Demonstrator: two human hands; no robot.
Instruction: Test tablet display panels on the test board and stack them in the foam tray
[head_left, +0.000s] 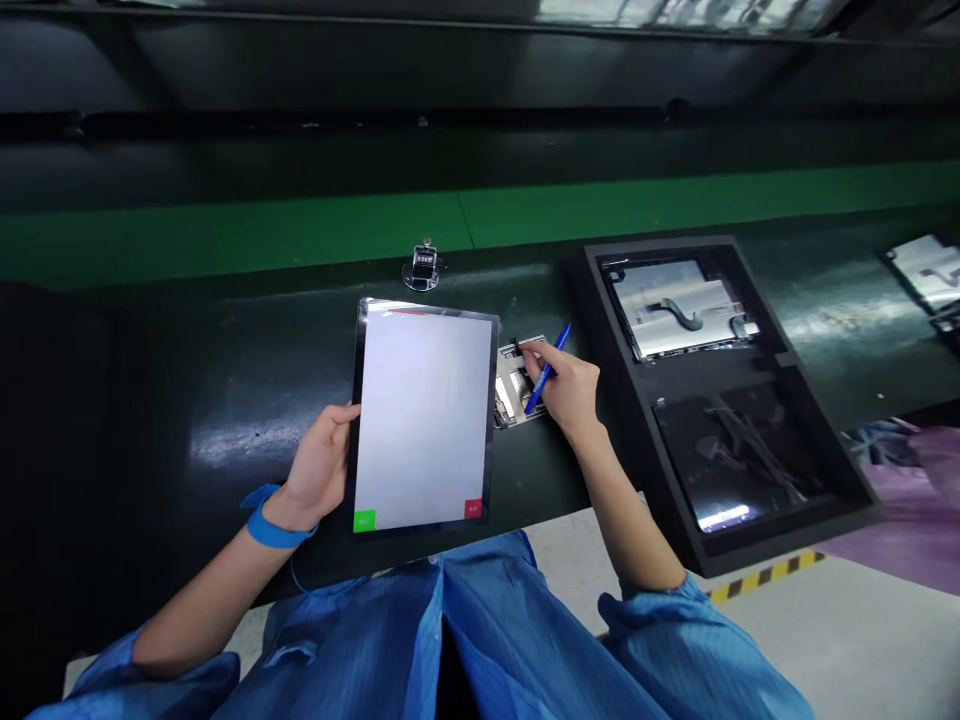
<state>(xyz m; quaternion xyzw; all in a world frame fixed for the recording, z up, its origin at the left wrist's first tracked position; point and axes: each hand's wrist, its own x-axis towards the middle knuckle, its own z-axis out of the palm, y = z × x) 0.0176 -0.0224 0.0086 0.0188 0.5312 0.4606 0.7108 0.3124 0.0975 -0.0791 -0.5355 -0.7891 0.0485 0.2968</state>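
My left hand (321,462) grips the left edge of a tablet (424,415) whose lit screen is blank white, with a green square and a red square at its bottom corners. The tablet is tilted up over the dark work surface. My right hand (568,385) holds a blue pen (547,370) and rests its tip area on a small open device part (517,385) with exposed metal pieces, lying just right of the tablet. A blue wrist strap (271,522) is on my left wrist.
A black foam tray (817,420) at the right holds an opened tablet back (679,305) and a dark panel (739,450). A small metal tally counter (424,266) stands behind the tablet. A green belt (300,230) runs across the back. Another opened unit (926,275) lies far right.
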